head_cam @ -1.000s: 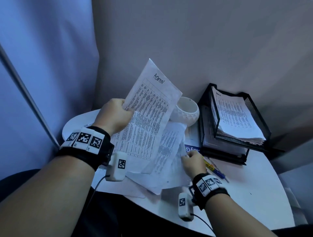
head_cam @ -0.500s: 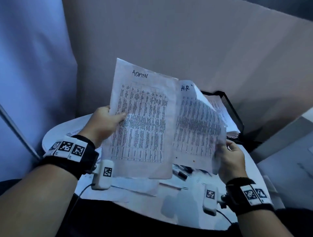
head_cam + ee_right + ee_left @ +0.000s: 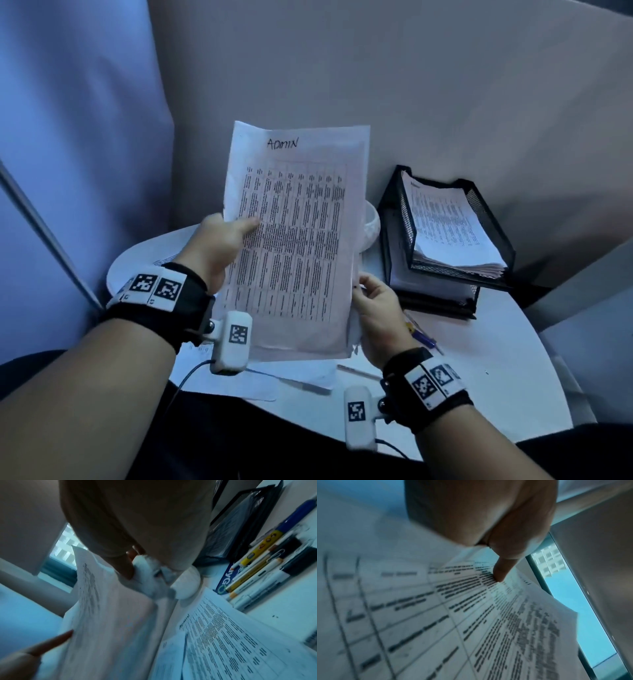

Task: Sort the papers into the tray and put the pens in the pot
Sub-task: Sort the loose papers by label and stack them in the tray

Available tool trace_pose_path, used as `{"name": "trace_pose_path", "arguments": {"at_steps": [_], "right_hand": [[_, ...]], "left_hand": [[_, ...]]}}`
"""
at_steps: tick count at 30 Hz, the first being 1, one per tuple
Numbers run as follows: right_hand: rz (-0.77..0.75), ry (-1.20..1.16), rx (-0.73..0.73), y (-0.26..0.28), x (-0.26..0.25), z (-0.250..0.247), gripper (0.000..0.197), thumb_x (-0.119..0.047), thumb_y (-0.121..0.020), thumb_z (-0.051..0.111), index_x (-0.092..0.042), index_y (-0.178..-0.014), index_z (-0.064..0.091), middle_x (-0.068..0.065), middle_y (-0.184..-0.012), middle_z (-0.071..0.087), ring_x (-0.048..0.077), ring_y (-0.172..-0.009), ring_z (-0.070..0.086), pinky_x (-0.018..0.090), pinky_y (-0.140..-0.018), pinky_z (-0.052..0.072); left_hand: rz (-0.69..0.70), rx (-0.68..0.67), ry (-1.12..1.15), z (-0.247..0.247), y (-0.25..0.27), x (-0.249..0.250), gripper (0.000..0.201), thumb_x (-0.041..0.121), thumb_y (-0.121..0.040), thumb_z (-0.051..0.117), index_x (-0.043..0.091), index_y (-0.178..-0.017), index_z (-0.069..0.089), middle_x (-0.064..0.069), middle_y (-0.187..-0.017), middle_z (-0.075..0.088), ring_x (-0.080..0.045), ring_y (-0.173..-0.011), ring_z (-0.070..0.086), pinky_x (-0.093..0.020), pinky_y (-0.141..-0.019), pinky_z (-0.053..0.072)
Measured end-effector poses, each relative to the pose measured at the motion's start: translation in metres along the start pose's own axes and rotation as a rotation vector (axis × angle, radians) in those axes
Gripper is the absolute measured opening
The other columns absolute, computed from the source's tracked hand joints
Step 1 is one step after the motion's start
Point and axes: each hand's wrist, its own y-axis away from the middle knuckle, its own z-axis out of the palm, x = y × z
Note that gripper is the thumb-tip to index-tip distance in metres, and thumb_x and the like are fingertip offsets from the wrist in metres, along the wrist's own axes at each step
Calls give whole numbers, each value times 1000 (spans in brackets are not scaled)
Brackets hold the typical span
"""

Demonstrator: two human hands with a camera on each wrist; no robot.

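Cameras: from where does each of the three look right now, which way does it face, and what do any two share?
Head: on the head, facing forward and down at the ADMIN sheet, tray and table; both forearms and hands show.
Left wrist: along the left hand, its thumb on the sheet's printed face.
Right wrist: along the right hand, which grips the sheet's edge; pens on the table beyond.
Shared: all three show the ADMIN sheet; head and right wrist show the tray and pens.

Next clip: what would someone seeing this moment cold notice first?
The sheet marked ADMIN, held upright mid-frame by the left hand at its left edge and the right hand at its lower right. Behind it to the right, a black mesh tray already holds papers. Pens lie loose on the table before the tray.
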Motion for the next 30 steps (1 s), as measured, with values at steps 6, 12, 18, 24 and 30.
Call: {"name": "trace_pose_path", "arguments": {"at_steps": [6, 12, 18, 24, 30], "right_hand": [[175, 410, 218, -43, 44, -4, 10, -13, -94, 67, -14, -103, 68, 12, -104, 71, 22, -79, 64, 32, -57, 53], [312, 1264, 94, -52, 75, -12, 61, -42, -90, 67, -18, -141, 44, 8, -122, 67, 28, -109, 66, 33, -82, 50], [273, 1353, 122, -51, 93, -7, 73, -43, -87, 73, -21, -143, 32, 9, -123, 68, 30, -100, 68, 36, -76, 52], [192, 1007, 244, -60, 87, -18, 21, -23, -92, 68, -9, -107, 73, 7, -97, 75, 24, -81, 65, 34, -71, 52], [-70, 654, 348, -46, 46, -43, 20, -25, -101, 61, -15, -84, 64, 2, -72, 61, 20, -66, 52, 31, -59, 41]], "left_hand": [[211, 230, -367, -24, -7, 16, 24, 23, -86, 71, 15, -109, 70, -5, -102, 76, -31, -96, 72, -52, -89, 61], [274, 261, -440, -32, -12, 19, 44, 13, -89, 65, 27, -131, 60, 5, -114, 72, -24, -106, 69, -44, -100, 57], [269, 240, -398, -38, -24, 10, 88, 26, -74, 67, 39, -154, 32, 10, -140, 64, -14, -129, 61, -43, -113, 48], [282, 170, -327, -28, -17, 11, 31, 13, -87, 75, 23, -116, 68, 2, -107, 76, -22, -98, 74, -49, -93, 61], [308, 14, -169, -10, -4, 12, 9, 13, -89, 77, 12, -98, 77, -14, -96, 79, -39, -96, 75, -59, -87, 61]]}}
